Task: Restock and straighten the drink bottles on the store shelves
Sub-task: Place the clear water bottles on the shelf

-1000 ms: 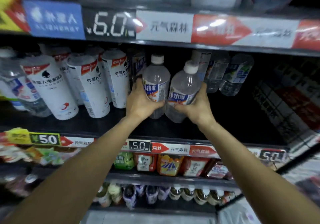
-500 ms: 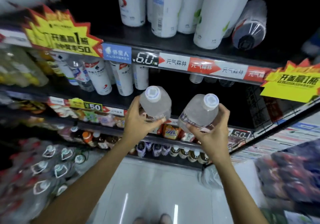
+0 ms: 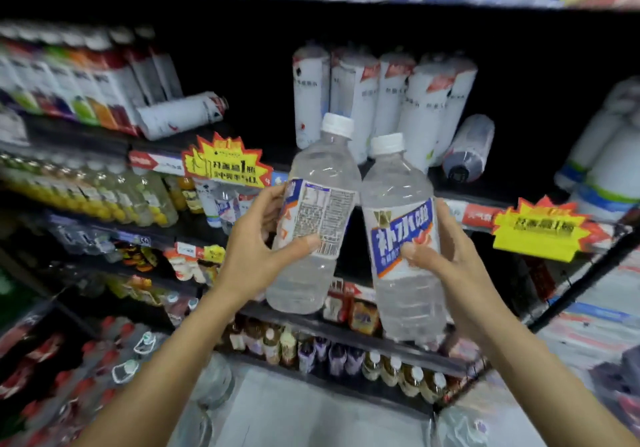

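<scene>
Two clear water bottles with white caps are held up in front of the store shelves, one in each hand. The left bottle (image 3: 313,211) is gripped by the left hand (image 3: 258,252), the thumb laid across the printed back of its label and the fingers curled behind; it is tilted slightly, its cap leaning to the right. The right bottle (image 3: 401,238) is clamped in the right hand (image 3: 446,259), the thumb pressed on the blue and orange front label and the fingers wrapped round the far side; it is held nearly upright. The two bottles are seen touching, or very nearly so, at shoulder height, and neither rests on a shelf. Behind them, on an upper shelf (image 3: 460,192), a group of tall white-sleeved bottles (image 3: 381,100) is stood upright, with one bottle (image 3: 469,148) lying on its side just to the right of the group. Further left, another white bottle (image 3: 180,114) is laid on its side beside a row of colour-banded bottles (image 3: 69,79). Yellow starburst price tags (image 3: 225,166) are fixed to the shelf edge. Lower shelves are filled with smaller drinks, blurred by motion.
</scene>
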A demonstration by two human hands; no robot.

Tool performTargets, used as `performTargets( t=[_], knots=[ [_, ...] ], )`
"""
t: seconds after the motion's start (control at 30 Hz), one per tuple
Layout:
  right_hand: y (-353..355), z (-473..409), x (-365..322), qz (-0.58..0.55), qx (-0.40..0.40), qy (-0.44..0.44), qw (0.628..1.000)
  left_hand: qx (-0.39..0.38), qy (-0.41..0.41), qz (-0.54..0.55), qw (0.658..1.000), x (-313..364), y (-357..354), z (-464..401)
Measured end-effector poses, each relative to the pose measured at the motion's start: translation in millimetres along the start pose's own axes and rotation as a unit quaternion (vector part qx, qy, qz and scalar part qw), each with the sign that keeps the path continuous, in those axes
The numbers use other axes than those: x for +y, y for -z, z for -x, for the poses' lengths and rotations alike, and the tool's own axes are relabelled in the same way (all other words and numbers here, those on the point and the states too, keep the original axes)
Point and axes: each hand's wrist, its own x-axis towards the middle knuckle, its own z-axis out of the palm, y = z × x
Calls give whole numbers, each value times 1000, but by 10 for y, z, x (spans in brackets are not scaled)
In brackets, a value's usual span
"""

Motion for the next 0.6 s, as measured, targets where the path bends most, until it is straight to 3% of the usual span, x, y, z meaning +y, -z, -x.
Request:
performTargets(
  t=[0.13,0.47,0.6],
  knots=[
    [-137,-430,-413,-61,-25,39,997,37,-37,42,998,270,242,-415],
    [-893,-1755,-1625,-101,47,183,977,122,-186,88,971,940,1055,-1930],
    [-1093,-2230,-2198,-85,126,271,951,139,-256,40,956,1349,1284,-2551]
  ],
)
